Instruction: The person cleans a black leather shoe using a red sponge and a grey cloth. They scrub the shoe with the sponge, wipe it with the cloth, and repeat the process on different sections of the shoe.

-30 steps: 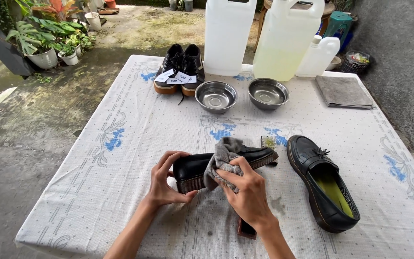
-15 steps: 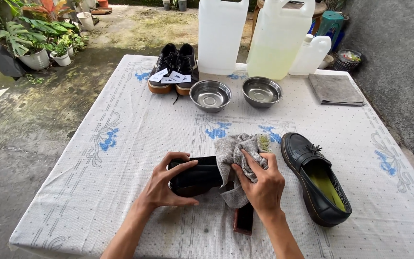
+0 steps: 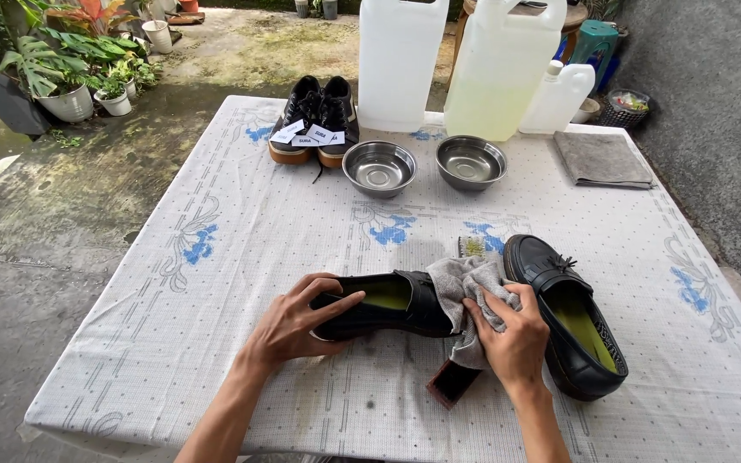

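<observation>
Two hands (image 3: 298,321) (image 3: 516,339) — patterned outdoor tablecloth (image 3: 216,257) — concrete yard (image 3: 62,197).

Glossy black leather shoe (image 3: 388,305), soft grey cloth (image 3: 472,296), shiny metal bowls (image 3: 379,167).

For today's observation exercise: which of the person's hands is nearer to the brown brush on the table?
Right. The right hand, pressing a grey cloth on the shoe, sits just above the brush. The left hand grips the shoe's heel end, farther left.
</observation>
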